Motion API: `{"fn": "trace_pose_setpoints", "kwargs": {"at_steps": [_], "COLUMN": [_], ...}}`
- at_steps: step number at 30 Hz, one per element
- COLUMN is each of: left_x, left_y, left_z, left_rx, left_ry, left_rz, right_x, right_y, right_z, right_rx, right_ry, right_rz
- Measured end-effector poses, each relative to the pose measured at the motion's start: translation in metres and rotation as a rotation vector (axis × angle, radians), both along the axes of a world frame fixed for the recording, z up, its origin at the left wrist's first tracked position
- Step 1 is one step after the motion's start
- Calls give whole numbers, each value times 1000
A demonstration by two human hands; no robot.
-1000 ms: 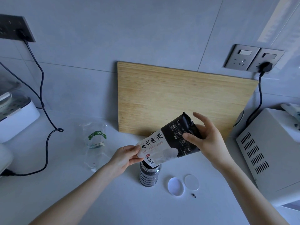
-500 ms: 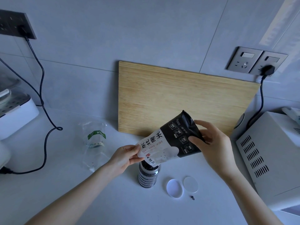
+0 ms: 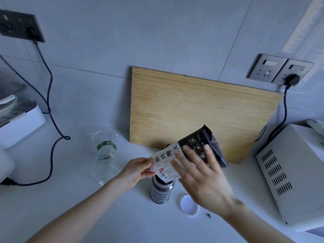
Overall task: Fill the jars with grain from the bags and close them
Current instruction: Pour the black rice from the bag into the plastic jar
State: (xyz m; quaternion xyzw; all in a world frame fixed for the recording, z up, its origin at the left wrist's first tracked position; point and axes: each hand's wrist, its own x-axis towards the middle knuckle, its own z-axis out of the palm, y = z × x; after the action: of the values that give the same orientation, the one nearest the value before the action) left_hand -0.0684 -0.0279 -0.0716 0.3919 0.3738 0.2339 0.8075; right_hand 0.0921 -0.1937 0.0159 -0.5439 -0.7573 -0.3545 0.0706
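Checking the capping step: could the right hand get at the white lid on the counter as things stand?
Probably yes. The right hand is spread open in front of the bag, with no grip on anything, and the white lid lies uncovered just below it beside the jar. Only the left hand holds the bag.

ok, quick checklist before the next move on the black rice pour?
1. Bag mouth over the jar: ok, the lower end dips into the opening.
2. Left hand grip on the bag's lower edge: ok.
3. Right hand grip: not ok, fingers spread and blurred across the bag's front.
4. Jar fill level: ok, dark grain nearly to the neck.
5. Lid at hand: ok, lying beside the jar.
6. Spill: one dark speck on the counter; cannot tell what it is.
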Motion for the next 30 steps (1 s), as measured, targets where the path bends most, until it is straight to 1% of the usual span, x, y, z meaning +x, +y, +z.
{"fn": "trace_pose_setpoints", "kwargs": {"at_steps": [2, 4, 6, 10, 17, 21, 22, 24, 25, 27, 28, 29, 30], "left_x": [-1, -2, -3, -3, -3, -1, -1, -1, -1, -2, -3, -3, -3], "left_y": [1, 2, 3, 3, 4, 3, 3, 3, 3, 3, 2, 2, 1], "left_z": [0, -1, -2, -2, -2, -1, -1, 0, 0, -1, 0, 0, 1], "left_rx": [11, 17, 18, 26, 30, 10, 6, 2, -7, -24, -34, -48, -62], "left_ry": [3, 6, 7, 5, 3, -8, -11, -19, -23, -33, -43, -57, -72], "left_rz": [-7, -11, -17, -31, -24, -7, -9, -13, -8, 7, 13, 19, 24], "right_x": [9, 18, 23, 28, 27, 27, 28, 29, 32, 34, 37, 38, 36], "right_y": [-1, -2, 0, 4, 8, 9, 8, 7, 7, 6, 6, 5, 5], "right_z": [-14, -13, -7, -5, -8, -10, -9, -1, 6, 21, 26, 32, 38], "right_rx": [-206, -260, -239, -235, -167, -208, -173, -10, 71, 133, 82, -41, -204], "right_ry": [-226, -297, -284, -321, -195, -161, -122, 50, 150, 356, 541, 810, 1129], "right_rz": [-62, -95, -83, 0, 85, 73, 94, 91, 31, -220, -350, -460, -523]}}
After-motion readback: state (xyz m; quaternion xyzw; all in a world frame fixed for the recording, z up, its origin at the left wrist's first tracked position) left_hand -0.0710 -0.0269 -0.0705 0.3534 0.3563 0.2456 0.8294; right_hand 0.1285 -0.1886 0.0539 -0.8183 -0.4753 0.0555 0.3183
